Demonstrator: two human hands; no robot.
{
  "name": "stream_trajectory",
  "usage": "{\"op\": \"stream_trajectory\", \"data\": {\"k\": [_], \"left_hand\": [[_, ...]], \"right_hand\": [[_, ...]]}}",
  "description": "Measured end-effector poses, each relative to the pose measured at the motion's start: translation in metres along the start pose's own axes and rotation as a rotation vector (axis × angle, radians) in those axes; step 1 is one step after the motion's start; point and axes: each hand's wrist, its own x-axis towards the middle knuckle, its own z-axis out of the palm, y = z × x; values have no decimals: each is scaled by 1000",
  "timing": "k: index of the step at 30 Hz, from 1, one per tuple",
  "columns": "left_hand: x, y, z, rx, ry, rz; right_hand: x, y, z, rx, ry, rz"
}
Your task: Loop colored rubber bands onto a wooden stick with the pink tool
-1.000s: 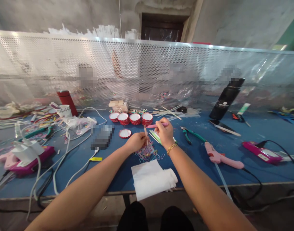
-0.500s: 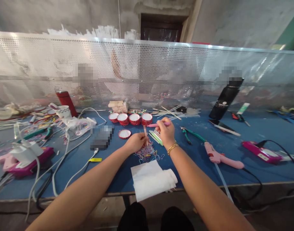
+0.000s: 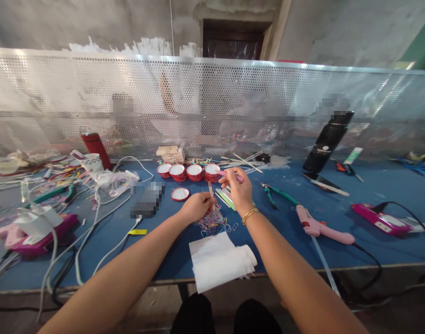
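Observation:
My left hand (image 3: pixel 198 206) is closed around the lower part of a thin flat wooden stick (image 3: pixel 210 188), which points up from the fingers. A pink pen (image 3: pixel 222 173) is pinched in my right hand (image 3: pixel 241 189), its tip up and to the right of the stick, apart from it. Under my left hand lies a pile of small pastel loops (image 3: pixel 210 223) that look like paper clips. Green and white sticks (image 3: pixel 226 198) lie between the hands. Behind them stand short red-patterned round stacks with white tops (image 3: pixel 195 172), and one separate disc (image 3: pixel 180 194).
Nearest me is a folded white cloth or paper (image 3: pixel 222 264). To the right are green-handled pliers (image 3: pixel 280 192), a pink glue gun (image 3: pixel 317 227) and a black bottle (image 3: pixel 325 146). A phone (image 3: pixel 147 199) and white cables (image 3: pixel 94 227) are left. A perforated metal panel (image 3: pixel 146 134) stands behind.
My right hand has lifted the pink pen's tip away from the wooden stick, up and to the right. My left hand still holds the stick in about the same place.

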Motion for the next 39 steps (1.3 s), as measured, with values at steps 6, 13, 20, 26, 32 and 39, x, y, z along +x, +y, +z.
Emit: {"op": "stream_trajectory", "data": {"k": [6,13,20,26,32,39], "left_hand": [[-1,9,-6,12,108,63],[-1,13,-7,-54,120,95],[0,19,-10,-330,278,15],[0,13,-17,130,438,152],[-7,18,-20,649,192,142],[-13,26,-16,687,62,42]], "right_hand": [[-3,3,2,-33,-256,3],[-6,7,3,-137,-325,-7],[1,10,1,-38,-174,-18],[3,14,2,-50,-100,-53],[3,12,2,-74,-86,-49],[3,9,1,-91,-70,-36]]}}
